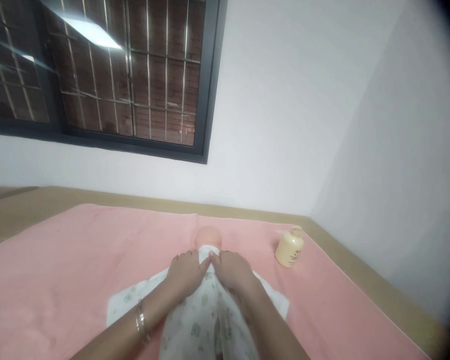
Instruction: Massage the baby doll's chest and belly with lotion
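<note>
A baby doll lies on a pink mat (67,260), with its round bare head (208,235) toward the wall. Its white baby gown (200,320) has small green prints, and the sleeves spread out to both sides. At the left of the collar, my left hand (189,272) has its fingers curled over the cloth. My right hand (232,267) grips the gown on the other side, the two thumbs almost meeting below the doll's head. The doll's body is hidden under the cloth and my arms. A bracelet circles my left wrist.
To the right, a pale yellow pump bottle (289,248) stands on the mat. Wooden edging (165,200) runs along the back and right side, against a white wall (277,115). A dark-framed window (206,100) with metal bars is at upper left.
</note>
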`<state>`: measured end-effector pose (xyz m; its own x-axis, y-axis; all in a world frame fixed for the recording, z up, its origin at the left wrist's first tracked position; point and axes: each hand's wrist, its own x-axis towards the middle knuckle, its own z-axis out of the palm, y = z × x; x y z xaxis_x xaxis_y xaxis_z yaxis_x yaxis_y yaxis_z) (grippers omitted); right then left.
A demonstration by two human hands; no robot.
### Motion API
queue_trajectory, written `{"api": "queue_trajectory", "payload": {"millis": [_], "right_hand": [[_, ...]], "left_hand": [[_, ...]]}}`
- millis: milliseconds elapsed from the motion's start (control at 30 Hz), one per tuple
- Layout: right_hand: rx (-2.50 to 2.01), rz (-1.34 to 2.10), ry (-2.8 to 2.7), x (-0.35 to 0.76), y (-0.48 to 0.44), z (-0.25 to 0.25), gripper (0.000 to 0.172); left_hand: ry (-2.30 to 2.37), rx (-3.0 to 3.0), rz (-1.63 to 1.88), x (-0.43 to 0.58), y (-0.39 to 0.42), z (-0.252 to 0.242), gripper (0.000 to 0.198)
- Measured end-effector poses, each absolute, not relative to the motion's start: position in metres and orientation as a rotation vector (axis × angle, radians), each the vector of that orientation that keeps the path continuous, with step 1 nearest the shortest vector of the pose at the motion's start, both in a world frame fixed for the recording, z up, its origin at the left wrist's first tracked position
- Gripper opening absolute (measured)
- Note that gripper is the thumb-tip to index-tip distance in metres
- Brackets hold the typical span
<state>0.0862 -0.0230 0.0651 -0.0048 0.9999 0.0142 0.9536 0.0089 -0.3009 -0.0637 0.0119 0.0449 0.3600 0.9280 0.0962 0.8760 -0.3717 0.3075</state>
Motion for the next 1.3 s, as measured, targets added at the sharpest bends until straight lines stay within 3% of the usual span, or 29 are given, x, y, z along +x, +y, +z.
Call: {"api": "queue_trajectory", "payload": {"millis": [233, 567, 700, 967, 1133, 1300], "right_hand": [[-2.04, 0.449, -1.992, 0.097, -0.002, 0.048, 0.075], [-1.915, 0.565, -1.996, 0.099, -0.026, 0.074, 0.073], [-1.964, 0.504, -1.988, 0.093, -0.029, 0.075, 0.074], [-2.037, 0.523, -1.869, 0.102, -0.001, 0.048, 0.07], [-2.052, 0.457, -1.974, 0.094, -0.022, 0.066, 0.066], [-2.074, 0.305, -2.015, 0.079, -0.034, 0.075, 0.068]], "left_hand": [[1.703, 2.681, 0.392, -0.056, -0.004, 0.039, 0.051], [1.483, 2.264, 0.424, -0.069, 0.017, 0.048, 0.069], [1.532, 2.235, 0.419, -0.067, 0.013, 0.049, 0.074], [1.597, 2.486, 0.405, -0.064, -0.004, 0.047, 0.056], [1.611, 2.333, 0.428, -0.068, 0.008, 0.049, 0.062], [1.5, 2.215, 0.418, -0.073, 0.013, 0.054, 0.056]]}}
